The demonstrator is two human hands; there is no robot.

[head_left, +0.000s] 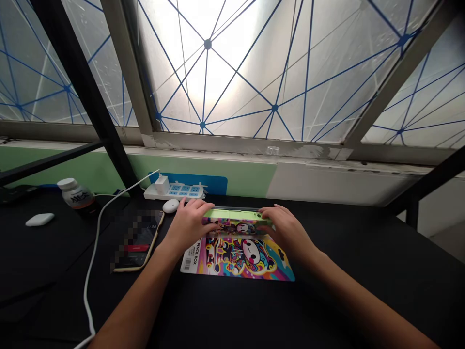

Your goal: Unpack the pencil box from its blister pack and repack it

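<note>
A pencil box (236, 227) with a lime-green upper part and a colourful cartoon front lies across the middle of the black table. My left hand (187, 224) grips its left end, thumb on the front and fingers over the back. At the other end, my right hand (286, 231) holds it the same way. A bright printed card (236, 259) with a cartoon figure and the words "PENCIL BOX" lies flat just in front of it, nearer to me. The fingertips behind the box are partly hidden.
Left of my hands are a phone (140, 242), a round white case (170, 206) and a white cable (95, 252). A power strip (176, 192) sits by the wall. Farther left are a white-capped bottle (76, 194) and a white case (39, 219). Black frame bars stand both sides.
</note>
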